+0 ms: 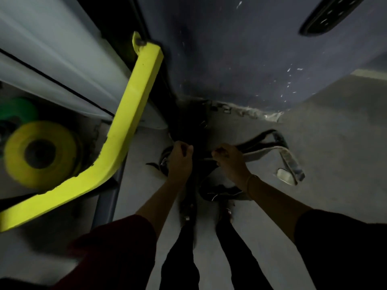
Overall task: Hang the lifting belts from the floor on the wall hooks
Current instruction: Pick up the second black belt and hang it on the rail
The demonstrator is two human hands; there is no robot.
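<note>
- Fingers of our left hand [180, 159] and right hand [229, 159] are curled shut on a dark lifting belt [206, 164], raised above the floor [324, 143] near its edge at the wall [230, 59].
- We judge the belt soft and floppy, moderately heavy; its strap [291, 158] trails toward the floor.
- Gripping the wide padded middle looks safest to us.
- We see no hooks.

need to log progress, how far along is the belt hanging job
Early stage. Done: nothing visibly hung; no wall hook shows in this view, though one dark belt-like shape sits high on the blue wall. In hand: the left hand and right hand are both closed on belts in the pile at floor level, including a grey belt. Left: lift them and hook each one.
</note>
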